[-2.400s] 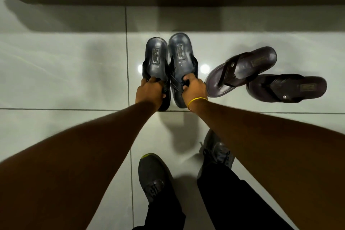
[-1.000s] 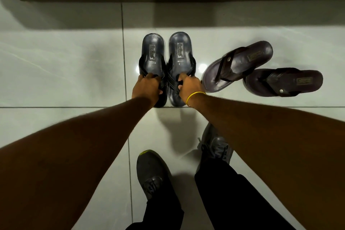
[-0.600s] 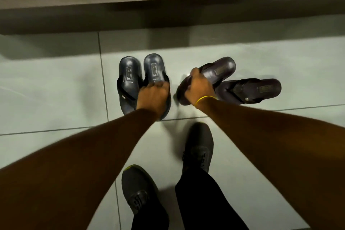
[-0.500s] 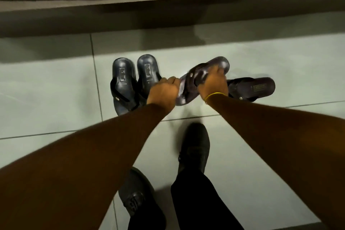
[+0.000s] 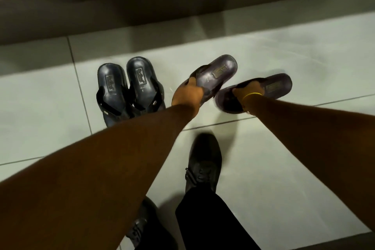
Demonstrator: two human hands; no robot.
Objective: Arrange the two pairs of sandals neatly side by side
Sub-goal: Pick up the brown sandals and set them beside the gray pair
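Sandals of the brown pair (image 5: pixel 218 75) sit right of the aligned black pair (image 5: pixel 129 89); with left hand (image 5: pixel 187 94) and right hand (image 5: pixel 250 90) each gripping one, swing both parallel, heels level.

glossy tile floor (image 5: pixel 284 50), perhaps rubbery sandals (image 5: pixel 129 89)

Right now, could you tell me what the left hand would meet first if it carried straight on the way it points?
The left hand grips a brown sandal and points up-right; beyond lies bare floor tile, then the dark ledge, though depth is unclear.
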